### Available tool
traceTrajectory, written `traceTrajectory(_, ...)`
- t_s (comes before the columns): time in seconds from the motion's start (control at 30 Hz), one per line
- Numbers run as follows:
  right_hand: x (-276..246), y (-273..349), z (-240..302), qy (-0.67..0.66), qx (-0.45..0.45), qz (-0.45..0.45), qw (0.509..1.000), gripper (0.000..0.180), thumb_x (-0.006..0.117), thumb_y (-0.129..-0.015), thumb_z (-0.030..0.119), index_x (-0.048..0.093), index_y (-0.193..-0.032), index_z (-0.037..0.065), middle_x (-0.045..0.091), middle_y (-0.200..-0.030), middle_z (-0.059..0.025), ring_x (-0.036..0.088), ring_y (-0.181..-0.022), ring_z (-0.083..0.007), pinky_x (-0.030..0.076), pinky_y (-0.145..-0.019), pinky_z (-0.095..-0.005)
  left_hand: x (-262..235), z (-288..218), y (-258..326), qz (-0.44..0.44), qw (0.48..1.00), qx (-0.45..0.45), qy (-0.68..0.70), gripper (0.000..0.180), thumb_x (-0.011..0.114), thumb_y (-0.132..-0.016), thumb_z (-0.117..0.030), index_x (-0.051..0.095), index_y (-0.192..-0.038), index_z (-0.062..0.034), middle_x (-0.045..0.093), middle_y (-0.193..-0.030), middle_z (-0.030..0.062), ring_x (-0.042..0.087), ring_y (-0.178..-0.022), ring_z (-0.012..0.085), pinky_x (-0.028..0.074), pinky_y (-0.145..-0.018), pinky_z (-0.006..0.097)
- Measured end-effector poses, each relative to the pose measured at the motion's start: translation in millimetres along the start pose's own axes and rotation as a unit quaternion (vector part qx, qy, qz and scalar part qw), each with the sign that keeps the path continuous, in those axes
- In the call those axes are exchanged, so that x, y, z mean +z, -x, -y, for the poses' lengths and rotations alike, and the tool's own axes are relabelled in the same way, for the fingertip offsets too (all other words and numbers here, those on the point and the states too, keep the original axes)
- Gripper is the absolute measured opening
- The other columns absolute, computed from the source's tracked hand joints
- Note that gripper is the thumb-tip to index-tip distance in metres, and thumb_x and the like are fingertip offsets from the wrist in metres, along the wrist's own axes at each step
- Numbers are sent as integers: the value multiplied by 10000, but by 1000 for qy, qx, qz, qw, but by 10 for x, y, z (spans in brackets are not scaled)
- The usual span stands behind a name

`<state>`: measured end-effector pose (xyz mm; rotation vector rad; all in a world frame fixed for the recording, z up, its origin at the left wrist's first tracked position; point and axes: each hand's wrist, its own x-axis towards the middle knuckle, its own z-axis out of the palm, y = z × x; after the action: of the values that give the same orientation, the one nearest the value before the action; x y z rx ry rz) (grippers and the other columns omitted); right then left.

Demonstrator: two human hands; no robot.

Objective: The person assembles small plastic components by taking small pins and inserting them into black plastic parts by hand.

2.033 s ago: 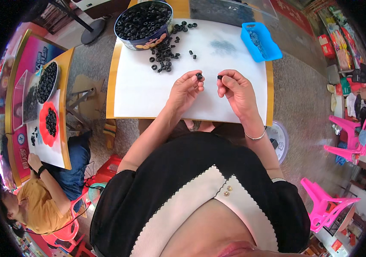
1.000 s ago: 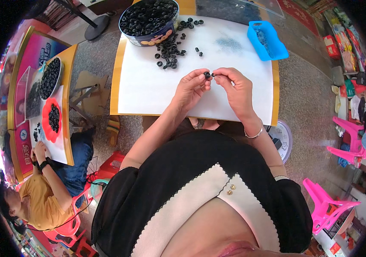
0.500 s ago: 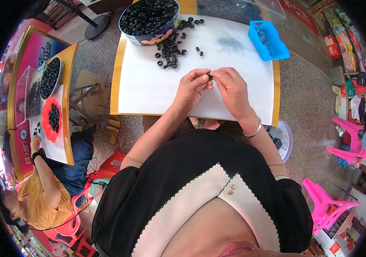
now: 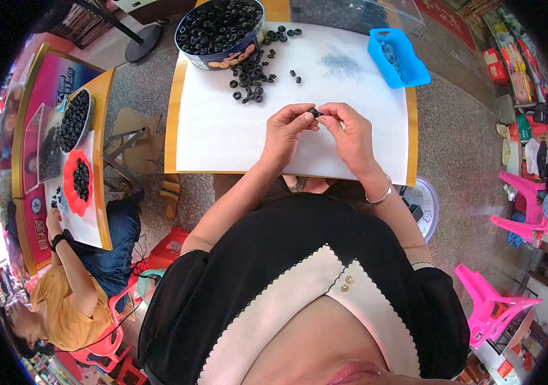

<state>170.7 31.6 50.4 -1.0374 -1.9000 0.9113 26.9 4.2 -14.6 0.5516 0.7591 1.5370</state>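
Over the white-covered table [image 4: 242,138], my left hand [image 4: 285,133] pinches a small round black part [image 4: 314,112] between thumb and fingertips. Closed at its right side, my right hand [image 4: 352,133] has its thumb and fingertip pressed together against the part. Whatever those right fingertips hold is too small to make out. Loose black ring-shaped and spool-like pieces [image 4: 258,93] lie in a heap to the upper left, below a round tin [image 4: 213,61] filled with more of them. Scattered tiny bluish grains [image 4: 341,63] lie beyond my hands.
A blue plastic scoop-like tray [image 4: 409,69] with small grains stands at the table's far right. A clear box [image 4: 389,14] is at the back edge. To the left, another person [image 4: 72,301] sits at a similar table with a red dish [image 4: 70,186]. Pink chairs [image 4: 482,308] stand right.
My right fingertips have drawn slightly down off the black part, so more of it shows. My left hand keeps its hold. The other person's hand has shifted a little toward them.
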Motion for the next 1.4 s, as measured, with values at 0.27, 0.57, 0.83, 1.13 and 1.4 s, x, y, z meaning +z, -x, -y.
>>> traceTrajectory(0.27,-94,-47,-97,-131,157,62,977,123,646,-836,77,662,-929,-3,666,-779,-42,598,-741,-70,493,-677,-229,4,-12,25,-1,999,-18,-49,237,631,-874,-34,634,-1101,33,666,-901,85,613,-770,141,500,-734,254)
traceTrajectory(0.57,-190,-97,-63,-69,107,117,985,111,651,-824,88,655,-891,-1,654,-784,-39,584,-756,-85,477,-703,-243,43,-46,63,18,975,37,-218,187,612,-900,-71,665,-1063,5,657,-855,39,607,-777,95,490,-730,221)
traceTrajectory(0.83,-298,-169,-184,-70,27,196,978,290,628,-836,112,649,-1116,42,586,-928,-55,566,-858,-155,460,-771,-272,61,-119,45,61,990,-10,-124,547,619,-884,-41,306,-1329,21,614,-924,103,615,-758,155,514,-741,273)
traceTrajectory(1.13,-167,-29,-195,-70,-27,197,977,247,521,-907,102,606,-1126,24,496,-1104,-94,546,-978,-212,461,-853,-305,40,-126,41,73,994,-66,-50,627,630,-880,-53,248,-1370,26,618,-956,112,617,-766,174,514,-741,285)
traceTrajectory(1.4,-90,-51,-336,-16,-77,164,983,266,522,-888,93,568,-1142,28,494,-1180,-128,490,-1082,-294,412,-940,-365,25,-122,-28,73,992,-105,4,596,634,-876,-51,287,-1354,32,606,-961,102,581,-763,166,489,-744,277)
